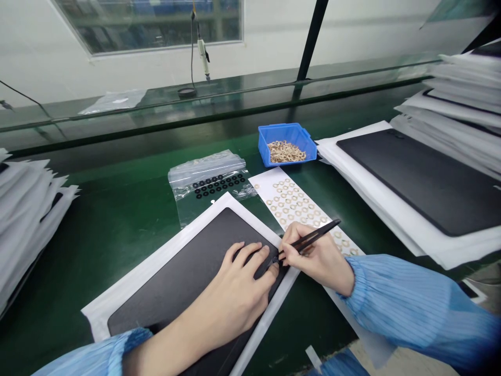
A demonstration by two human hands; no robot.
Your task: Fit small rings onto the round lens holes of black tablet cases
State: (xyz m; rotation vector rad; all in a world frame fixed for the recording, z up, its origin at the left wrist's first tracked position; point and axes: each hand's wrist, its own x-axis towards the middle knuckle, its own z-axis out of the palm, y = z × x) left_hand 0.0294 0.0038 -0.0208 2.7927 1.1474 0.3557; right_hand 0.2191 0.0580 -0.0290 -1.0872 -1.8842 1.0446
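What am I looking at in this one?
A person in blue sleeves is working on a black panel laid on white wrapping. The left hand rests on the panel, while the right hand holds black tweezers, tips close to the left fingertips near one corner. Beside the panel is a white sheet bearing rows of small rings; beyond stand a blue bin of gold-coloured pieces and a clear zip bag.

– How does the right sleeve [415, 308] look?
– Blue, loose, finely striped, with a gathered cuff [351, 278]
– And the left sleeve [94, 357]?
– Blue too, puckered at its end; left hand [238, 297] and right hand [313, 258] are bare
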